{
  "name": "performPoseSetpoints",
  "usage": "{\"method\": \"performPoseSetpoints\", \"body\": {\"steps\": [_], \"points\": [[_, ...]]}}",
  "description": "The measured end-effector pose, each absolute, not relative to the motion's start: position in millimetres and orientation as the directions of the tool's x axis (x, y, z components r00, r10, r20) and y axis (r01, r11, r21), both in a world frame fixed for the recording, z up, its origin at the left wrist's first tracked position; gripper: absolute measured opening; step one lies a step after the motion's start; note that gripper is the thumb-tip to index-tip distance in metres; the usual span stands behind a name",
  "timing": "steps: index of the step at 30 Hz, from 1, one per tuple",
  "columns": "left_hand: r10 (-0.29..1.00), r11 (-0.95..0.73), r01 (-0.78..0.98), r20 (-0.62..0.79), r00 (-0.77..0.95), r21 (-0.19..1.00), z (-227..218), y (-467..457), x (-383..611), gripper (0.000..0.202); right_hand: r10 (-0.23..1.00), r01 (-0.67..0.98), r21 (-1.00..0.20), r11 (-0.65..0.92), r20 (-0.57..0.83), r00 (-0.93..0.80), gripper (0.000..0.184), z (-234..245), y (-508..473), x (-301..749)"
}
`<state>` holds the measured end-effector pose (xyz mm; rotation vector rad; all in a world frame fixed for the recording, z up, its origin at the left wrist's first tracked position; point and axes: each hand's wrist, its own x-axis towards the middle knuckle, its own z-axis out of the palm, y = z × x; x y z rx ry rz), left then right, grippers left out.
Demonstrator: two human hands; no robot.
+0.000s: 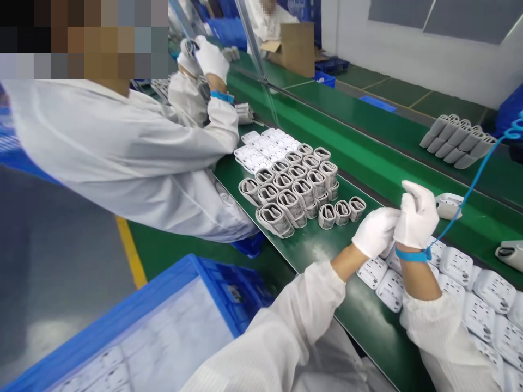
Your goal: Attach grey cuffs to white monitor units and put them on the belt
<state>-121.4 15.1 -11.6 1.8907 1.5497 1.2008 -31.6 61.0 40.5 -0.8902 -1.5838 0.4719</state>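
- Table, green and long; I think a bumping sleeve could push things off its edge;
- blue cord, joined to a wrist strap; it could catch the pale piece by it;
- right hand and left hand, close together, fingers bent; I can't tell if they hold anything;
- white plates, near both hands on the table; packed tight, they might scratch.

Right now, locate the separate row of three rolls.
In the head view, the three rolls sit right of centre, between the larger group of rolls and the left hand.
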Motion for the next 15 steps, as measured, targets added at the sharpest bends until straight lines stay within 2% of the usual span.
{"method": "performPoseSetpoints", "body": {"steps": [1,3,5,7,9,12,15], "points": [[0.915,-0.314,0.601,0.403,-0.014,0.735,-14,0,-127,0.037,0.795,0.296,-0.757,0.583,0.607,-0.013,0.033,33,66,-28],[0.783,-0.355,0.682,0.602,-0.157,0.639,-23,-32,-142,0.038,0.871,0.34,-0.809,0.479,0.487,-0.068,0.034,14,72,-26],[0.674,-0.208,0.78,0.665,-0.323,0.59,-35,-59,-162,0.034,0.908,0.372,-0.828,0.419,0.385,-0.165,0.036,-1,70,-31],[0.632,-0.019,0.823,0.645,-0.431,0.568,-47,-72,-181,0.044,0.887,0.37,-0.813,0.45,0.356,-0.295,0.038,-10,63,-41],[0.652,0.105,0.827,0.59,-0.476,0.552,-57,-73,-191,0.057,0.838,0.367,-0.776,0.512,0.358,-0.412,0.047,-13,56,-50],[0.713,0.149,0.833,0.525,-0.464,0.534,-64,-68,-192,0.057,0.772,0.406,-0.7,0.588,0.335,-0.54,0.062,-16,50,-57],[0.718,0.159,0.82,0.505,-0.478,0.55,-65,-68,-189,0.047,0.758,0.485,-0.63,0.606,0.273,-0.592,0.062,-18,48,-55]]}}
